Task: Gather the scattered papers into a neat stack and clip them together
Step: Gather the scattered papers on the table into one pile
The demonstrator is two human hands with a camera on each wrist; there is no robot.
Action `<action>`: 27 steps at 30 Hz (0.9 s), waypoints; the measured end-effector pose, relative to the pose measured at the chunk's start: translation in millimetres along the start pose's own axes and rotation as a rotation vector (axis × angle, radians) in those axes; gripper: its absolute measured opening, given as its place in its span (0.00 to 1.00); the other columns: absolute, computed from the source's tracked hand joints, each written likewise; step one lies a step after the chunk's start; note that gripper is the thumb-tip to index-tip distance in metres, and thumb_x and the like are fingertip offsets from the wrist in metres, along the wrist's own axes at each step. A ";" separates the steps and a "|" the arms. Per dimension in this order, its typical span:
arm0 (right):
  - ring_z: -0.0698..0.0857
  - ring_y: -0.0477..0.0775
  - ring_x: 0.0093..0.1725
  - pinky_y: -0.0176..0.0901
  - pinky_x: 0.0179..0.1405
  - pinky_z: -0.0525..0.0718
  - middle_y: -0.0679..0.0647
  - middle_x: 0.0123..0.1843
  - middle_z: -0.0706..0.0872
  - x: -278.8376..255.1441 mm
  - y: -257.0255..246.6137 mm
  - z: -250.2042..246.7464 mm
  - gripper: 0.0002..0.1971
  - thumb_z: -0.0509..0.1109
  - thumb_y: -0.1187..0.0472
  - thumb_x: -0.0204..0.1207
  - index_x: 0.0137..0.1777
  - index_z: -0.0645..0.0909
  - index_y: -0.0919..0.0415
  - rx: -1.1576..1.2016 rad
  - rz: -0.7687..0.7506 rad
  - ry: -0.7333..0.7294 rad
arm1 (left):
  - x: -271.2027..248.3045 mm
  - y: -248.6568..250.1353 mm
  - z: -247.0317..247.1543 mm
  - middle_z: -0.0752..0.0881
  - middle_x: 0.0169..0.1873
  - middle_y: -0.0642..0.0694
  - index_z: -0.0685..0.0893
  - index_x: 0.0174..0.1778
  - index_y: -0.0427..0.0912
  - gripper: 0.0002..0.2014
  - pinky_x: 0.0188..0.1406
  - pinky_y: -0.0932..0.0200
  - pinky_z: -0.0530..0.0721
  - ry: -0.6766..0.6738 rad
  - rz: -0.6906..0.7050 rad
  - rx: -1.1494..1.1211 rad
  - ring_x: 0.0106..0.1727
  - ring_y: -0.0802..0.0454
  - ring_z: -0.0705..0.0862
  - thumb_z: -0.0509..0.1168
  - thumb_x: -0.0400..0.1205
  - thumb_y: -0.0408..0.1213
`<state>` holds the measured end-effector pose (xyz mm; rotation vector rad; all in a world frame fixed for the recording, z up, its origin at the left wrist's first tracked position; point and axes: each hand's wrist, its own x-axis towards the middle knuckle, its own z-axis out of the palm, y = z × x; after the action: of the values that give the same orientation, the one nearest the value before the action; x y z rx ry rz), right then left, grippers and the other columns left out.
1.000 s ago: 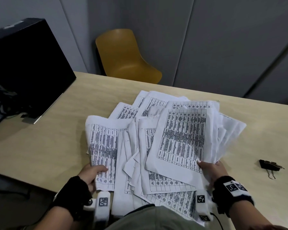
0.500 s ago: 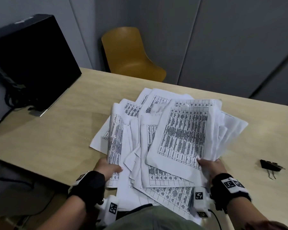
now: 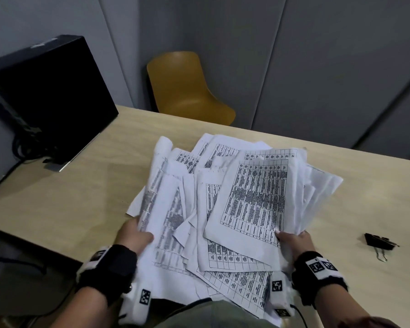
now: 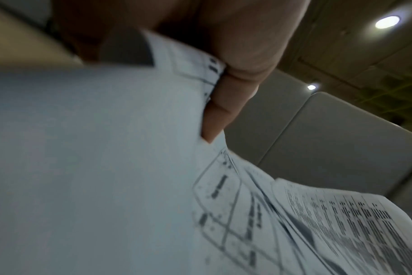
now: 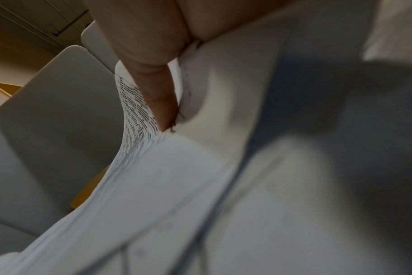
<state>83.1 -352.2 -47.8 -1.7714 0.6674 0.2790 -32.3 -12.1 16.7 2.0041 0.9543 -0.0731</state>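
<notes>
With the left hand [image 3: 135,235] pinching the left sheets and the right hand [image 3: 294,240] gripping the right edge, the fanned papers [image 3: 234,209] at the table's [image 3: 69,204] near edge should be squeezed inward evenly, the binder clip [image 3: 380,242] waiting at right.

**Papers half gathered, clip lying apart**

White papers [image 3: 246,209], printed with black tables, fanned in a loose, uneven pile at the near edge of the table. Overlapping at different angles, corners sticking out on the right, some near ends hanging past the table edge. Left-hand sheets lifted and curled upward, print blurred there. Topmost sheet on the right tilted, table side up. Black binder clip [image 3: 379,242], wire handles toward the near side, lying on the table well apart to the right of the pile.
</notes>
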 end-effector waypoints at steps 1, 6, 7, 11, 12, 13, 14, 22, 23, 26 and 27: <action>0.82 0.60 0.34 0.38 0.30 0.76 0.68 0.43 0.84 1.8 1.0 -0.1 0.17 0.74 0.68 0.69 0.56 0.75 0.69 0.001 -0.001 -0.001 | 0.9 3.3 -13.6 0.85 0.40 0.37 0.82 0.51 0.33 0.15 0.45 0.57 0.77 0.044 0.026 0.016 0.41 0.41 0.83 0.66 0.68 0.21; 0.80 0.59 0.31 0.40 0.30 0.76 0.62 0.34 0.82 3.1 1.6 0.4 0.16 0.74 0.70 0.68 0.54 0.74 0.70 0.016 -0.007 -0.016 | -11.9 46.8 -71.2 0.85 0.40 0.35 0.81 0.49 0.38 0.12 0.42 0.54 0.76 0.275 0.181 0.021 0.41 0.38 0.82 0.65 0.71 0.23; 0.81 0.59 0.32 0.41 0.31 0.77 0.62 0.34 0.82 3.8 2.2 0.6 0.16 0.74 0.70 0.68 0.54 0.74 0.70 0.013 -0.012 -0.007 | -16.8 58.0 -78.6 0.84 0.40 0.35 0.81 0.49 0.38 0.12 0.41 0.55 0.75 0.318 0.217 0.014 0.40 0.38 0.82 0.65 0.71 0.23; 0.81 0.59 0.31 0.41 0.34 0.77 0.63 0.33 0.82 3.3 2.4 2.5 0.16 0.75 0.71 0.67 0.53 0.77 0.74 0.025 -0.001 0.010 | -40.0 99.6 -100.2 0.82 0.43 0.41 0.82 0.54 0.40 0.14 0.44 0.56 0.71 0.464 0.367 -0.070 0.42 0.43 0.79 0.65 0.74 0.25; 0.81 0.60 0.31 0.43 0.35 0.78 0.64 0.32 0.82 4.6 4.0 3.2 0.17 0.75 0.71 0.66 0.53 0.77 0.75 0.033 0.006 0.009 | -44.8 108.3 -103.7 0.81 0.44 0.43 0.81 0.55 0.41 0.15 0.46 0.57 0.71 0.478 0.395 -0.115 0.44 0.45 0.78 0.65 0.74 0.26; 0.81 0.61 0.32 0.46 0.37 0.79 0.66 0.33 0.83 5.7 4.9 3.9 0.18 0.76 0.71 0.65 0.53 0.78 0.76 0.035 0.010 0.014 | -46.9 116.0 -105.6 0.82 0.45 0.44 0.81 0.57 0.41 0.16 0.48 0.57 0.72 0.478 0.421 -0.166 0.45 0.46 0.79 0.65 0.74 0.25; 0.82 0.62 0.33 0.48 0.39 0.80 0.67 0.35 0.83 5.1 5.3 4.4 0.18 0.76 0.71 0.65 0.54 0.78 0.76 0.033 0.011 0.017 | -46.8 121.6 -104.6 0.82 0.47 0.45 0.81 0.58 0.41 0.17 0.50 0.57 0.73 0.459 0.440 -0.222 0.46 0.47 0.79 0.66 0.73 0.24; 0.83 0.61 0.30 0.38 0.29 0.79 0.68 0.36 0.85 -0.2 1.1 0.5 0.22 0.78 0.70 0.59 0.53 0.79 0.78 0.022 0.036 -0.033 | 9.5 109.8 -1.9 0.86 0.45 0.36 0.81 0.54 0.29 0.19 0.44 0.53 0.83 -0.010 0.180 -0.374 0.39 0.43 0.84 0.72 0.67 0.21; 0.82 0.60 0.29 0.36 0.25 0.79 0.67 0.35 0.85 -3.3 -0.7 -0.2 0.22 0.77 0.69 0.59 0.53 0.80 0.78 0.018 0.044 -0.034 | 17.7 101.0 14.7 0.87 0.46 0.35 0.81 0.53 0.30 0.19 0.49 0.50 0.85 -0.067 0.141 -0.341 0.44 0.40 0.87 0.73 0.66 0.22; 0.87 0.61 0.31 0.43 0.32 0.84 0.65 0.37 0.87 -8.7 -8.8 -1.7 0.29 0.74 0.62 0.55 0.57 0.80 0.76 0.080 0.063 -0.058 | 34.4 80.7 50.4 0.88 0.47 0.34 0.82 0.46 0.38 0.17 0.52 0.50 0.85 -0.138 0.091 -0.142 0.48 0.39 0.87 0.76 0.63 0.26; 0.89 0.63 0.44 0.52 0.48 0.86 0.66 0.49 0.88 -11.5 -10.7 -2.3 0.33 0.74 0.57 0.59 0.64 0.77 0.73 0.137 0.093 -0.108 | 37.0 77.3 58.0 0.87 0.48 0.36 0.81 0.49 0.38 0.19 0.53 0.53 0.83 -0.152 0.087 -0.066 0.50 0.40 0.86 0.76 0.63 0.27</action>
<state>79.5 -349.1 -32.6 -1.5860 0.6765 0.3813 61.0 -56.9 21.0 1.9464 0.7626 -0.1415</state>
